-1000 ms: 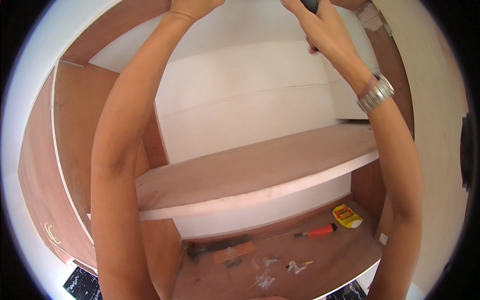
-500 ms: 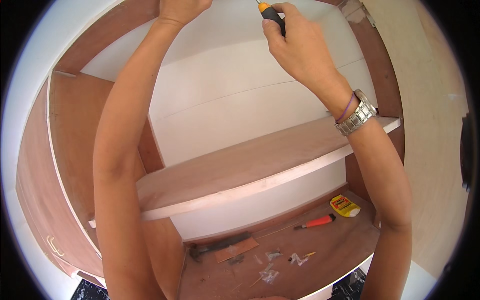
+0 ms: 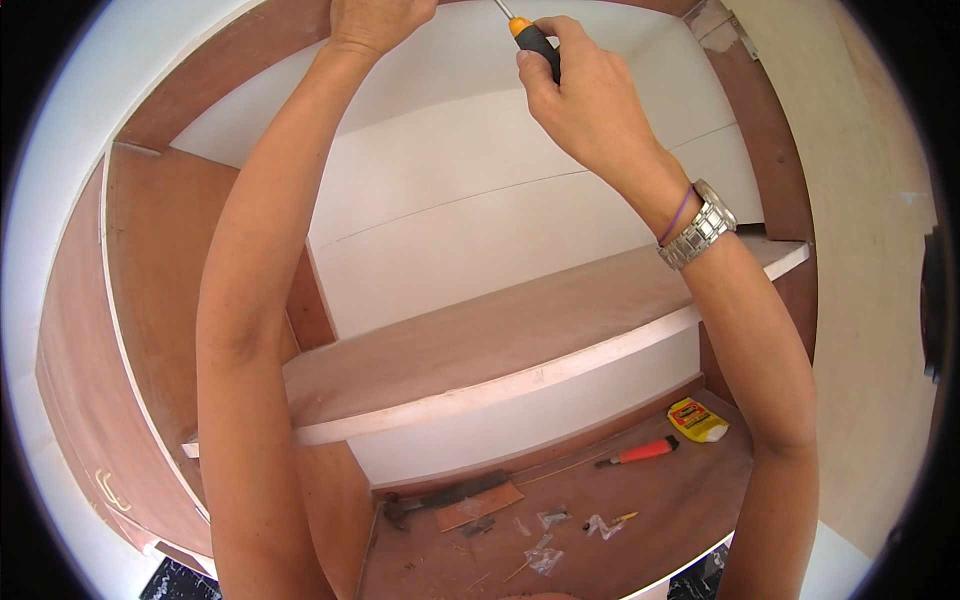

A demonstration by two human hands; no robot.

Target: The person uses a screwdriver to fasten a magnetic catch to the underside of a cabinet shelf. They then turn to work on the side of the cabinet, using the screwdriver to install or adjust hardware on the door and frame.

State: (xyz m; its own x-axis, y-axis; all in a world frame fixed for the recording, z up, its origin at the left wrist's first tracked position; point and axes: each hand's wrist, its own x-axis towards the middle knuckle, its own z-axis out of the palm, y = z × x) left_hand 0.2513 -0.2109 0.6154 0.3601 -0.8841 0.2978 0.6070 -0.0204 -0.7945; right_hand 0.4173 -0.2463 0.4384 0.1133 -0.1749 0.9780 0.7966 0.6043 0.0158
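Gripping screwdriver [image 3: 537, 47] in right hand [image 3: 590, 95], fingers closed round it; left hand [image 3: 385, 22] raised, fingers cropped, cannot tell its hold. Likely screwdriving step; next calls for steady aim.

One bare left hand [image 3: 382, 22], one bare right hand [image 3: 590, 105]. One black-and-orange-handled metal screwdriver [image 3: 538, 46]. One silver metal wristwatch [image 3: 703, 233], one purple wristband [image 3: 678, 214]. One dark hammer [image 3: 462, 492], one red-handled tool [image 3: 648, 452], one yellow packet [image 3: 696, 420], one flat orange-brown strip [image 3: 482, 509]. At least three clear plastic scraps [image 3: 546, 560].

Lower shelf [image 3: 650, 515]: hammer [image 3: 452, 494], red tool [image 3: 645, 452], yellow packet [image 3: 695, 420]
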